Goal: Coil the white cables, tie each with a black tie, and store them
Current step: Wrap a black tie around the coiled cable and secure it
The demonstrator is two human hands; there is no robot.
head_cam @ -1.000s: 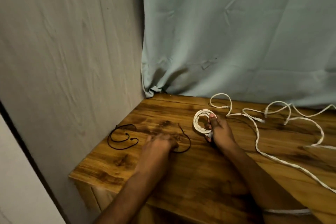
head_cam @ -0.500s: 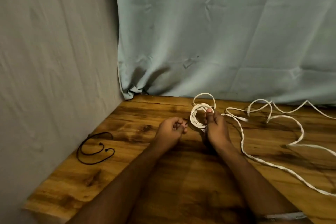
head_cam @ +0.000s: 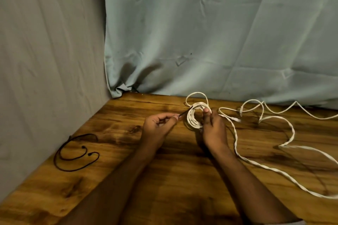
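Tying step, by the look of it: threading a tie through the coil.

Right hand curled round the small coil of white braided cable, thumb pressed on the top of the loops, fingers hidden behind. Coil held upright, just above the brown wooden desk, near the pale green curtain at the back. Left hand just beside the coil on its left, thumb and forefinger pinching a thin black tie, whose free end reaches up to the coil's left rim. Impossible to tell whether the tip is already through the opening.

To do it well: keep the right grip firm so the loops stay stacked and none springs loose; feed the tie tip through the centre of the coil, not between single strands; bring it round all the loops together, then cinch close to the thumb. Likely risk: one loose loop standing above the coil may escape the wrap.

Lying well apart to the right, the long loose white cable snaking across the desk, not yet coiled. Far left, near the grey cloth wall, two spare curved black ties lying on the desk. No storage place in view.
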